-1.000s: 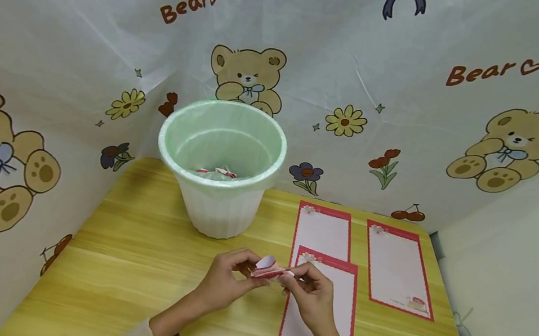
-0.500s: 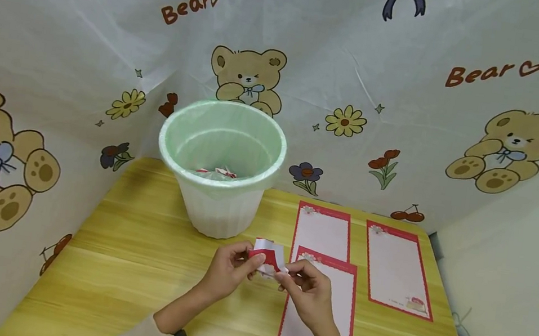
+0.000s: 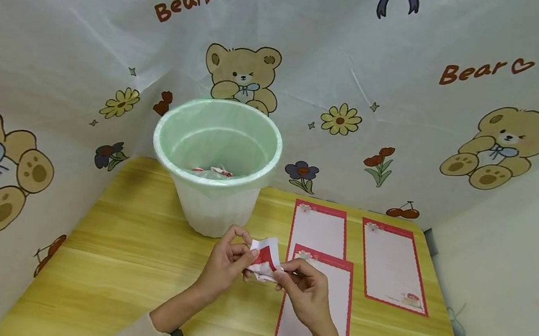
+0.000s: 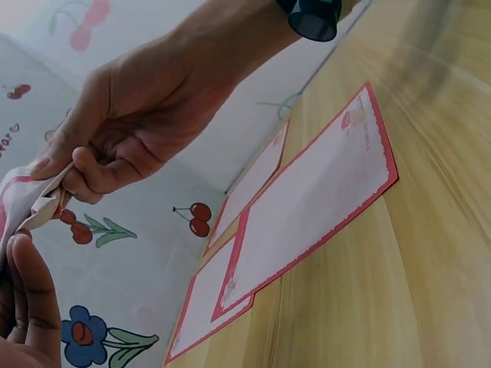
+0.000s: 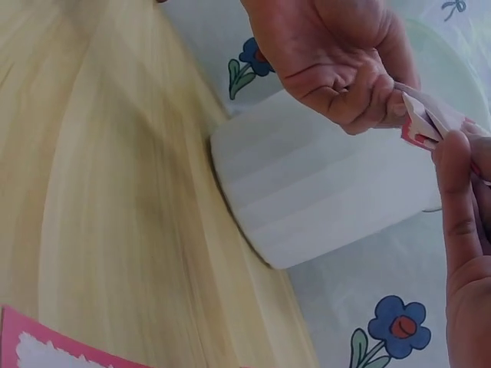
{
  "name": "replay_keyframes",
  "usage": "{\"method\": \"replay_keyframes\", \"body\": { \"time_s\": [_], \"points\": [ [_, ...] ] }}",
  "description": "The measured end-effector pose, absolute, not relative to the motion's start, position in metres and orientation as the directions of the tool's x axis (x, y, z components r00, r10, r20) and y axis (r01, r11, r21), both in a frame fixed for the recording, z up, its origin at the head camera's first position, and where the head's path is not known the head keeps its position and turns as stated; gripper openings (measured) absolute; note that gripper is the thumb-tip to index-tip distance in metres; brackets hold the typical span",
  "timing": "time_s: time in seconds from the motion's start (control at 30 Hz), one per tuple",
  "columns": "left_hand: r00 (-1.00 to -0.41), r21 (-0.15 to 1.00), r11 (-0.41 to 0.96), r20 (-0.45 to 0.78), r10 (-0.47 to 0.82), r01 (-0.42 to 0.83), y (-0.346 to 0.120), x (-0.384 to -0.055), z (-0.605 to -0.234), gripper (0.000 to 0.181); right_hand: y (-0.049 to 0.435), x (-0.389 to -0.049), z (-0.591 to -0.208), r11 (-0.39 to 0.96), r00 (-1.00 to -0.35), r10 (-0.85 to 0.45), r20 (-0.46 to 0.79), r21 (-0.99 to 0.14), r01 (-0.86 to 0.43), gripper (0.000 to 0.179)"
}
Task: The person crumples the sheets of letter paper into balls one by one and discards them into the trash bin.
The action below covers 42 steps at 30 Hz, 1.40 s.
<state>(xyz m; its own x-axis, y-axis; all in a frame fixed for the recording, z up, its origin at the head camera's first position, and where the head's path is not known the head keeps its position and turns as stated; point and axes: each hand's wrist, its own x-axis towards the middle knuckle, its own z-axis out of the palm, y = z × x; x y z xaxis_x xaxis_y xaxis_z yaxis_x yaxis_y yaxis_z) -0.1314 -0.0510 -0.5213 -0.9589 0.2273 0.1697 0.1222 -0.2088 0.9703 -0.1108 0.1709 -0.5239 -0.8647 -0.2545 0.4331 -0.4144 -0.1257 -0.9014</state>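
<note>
Between both hands is a small folded sheet of paper, white with a red border. My left hand pinches its left side between thumb and fingers, the index finger arched above it. My right hand pinches the lower right corner. In the left wrist view the paper shows bent layers at the left edge, partly hidden by fingers. The right wrist view shows the folded paper edge-on, with several creased layers. Both hands are held above the table, in front of the bucket.
A pale green bucket stands at the back, with crumpled red and white pieces inside. Red-bordered sheets lie at the right: a front sheet overlapping a back sheet, and a separate sheet. A bear-print cloth hangs behind.
The paper has turned from nearly edge-on to upright, its white and red face showing. My left index finger has lifted off the paper's top. The right hand keeps its pinch.
</note>
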Motion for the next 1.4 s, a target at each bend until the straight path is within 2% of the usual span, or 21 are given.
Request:
{"method": "replay_keyframes", "body": {
  "time_s": [0.13,0.23,0.4,0.47,0.57,0.63,0.8,0.93,1.13,1.4],
  "points": [
    [-0.946,0.96,-0.18,0.251,0.207,0.216,-0.052,-0.131,-0.523,0.019,0.168,-0.111,-0.527,-0.147,-0.86,-0.206,0.467,-0.883,-0.445,0.014],
    [-0.915,0.929,-0.06,0.37,0.161,0.365,-0.051,-0.13,-0.527,0.021,0.168,-0.112,-0.53,-0.168,-0.856,-0.164,0.49,-0.869,-0.465,0.014],
    [-0.79,0.743,0.271,0.592,0.159,0.612,-0.054,-0.131,-0.531,0.038,0.169,-0.113,-0.532,-0.193,-0.866,-0.117,0.487,-0.866,-0.461,0.012],
    [-0.737,0.661,0.34,0.648,0.191,0.669,-0.055,-0.133,-0.531,0.043,0.17,-0.113,-0.531,-0.191,-0.878,-0.113,0.465,-0.877,-0.44,0.01],
    [-0.697,0.61,0.349,0.675,0.243,0.712,-0.057,-0.135,-0.531,0.043,0.17,-0.112,-0.531,-0.189,-0.887,-0.109,0.448,-0.886,-0.424,0.007],
    [-0.702,0.632,0.307,0.657,0.275,0.712,-0.057,-0.135,-0.532,0.035,0.169,-0.112,-0.531,-0.196,-0.887,-0.105,0.449,-0.884,-0.424,0.007],
    [-0.763,0.766,0.147,0.563,0.317,0.626,-0.054,-0.131,-0.538,0.015,0.166,-0.113,-0.532,-0.215,-0.854,-0.129,0.504,-0.855,-0.472,0.013],
    [-0.805,0.858,0.019,0.475,0.355,0.514,-0.054,-0.129,-0.541,0.015,0.165,-0.113,-0.533,-0.201,-0.833,-0.143,0.534,-0.84,-0.504,0.019],
    [-0.839,0.917,-0.064,0.386,0.382,0.393,-0.057,-0.129,-0.538,0.011,0.166,-0.115,-0.535,-0.161,-0.83,-0.151,0.536,-0.842,-0.515,0.022],
    [-0.834,0.929,-0.092,0.364,0.415,0.36,-0.06,-0.127,-0.538,0.011,0.17,-0.115,-0.539,-0.017,-0.891,-0.229,0.391,-0.917,-0.398,0.037]
  ]
}}
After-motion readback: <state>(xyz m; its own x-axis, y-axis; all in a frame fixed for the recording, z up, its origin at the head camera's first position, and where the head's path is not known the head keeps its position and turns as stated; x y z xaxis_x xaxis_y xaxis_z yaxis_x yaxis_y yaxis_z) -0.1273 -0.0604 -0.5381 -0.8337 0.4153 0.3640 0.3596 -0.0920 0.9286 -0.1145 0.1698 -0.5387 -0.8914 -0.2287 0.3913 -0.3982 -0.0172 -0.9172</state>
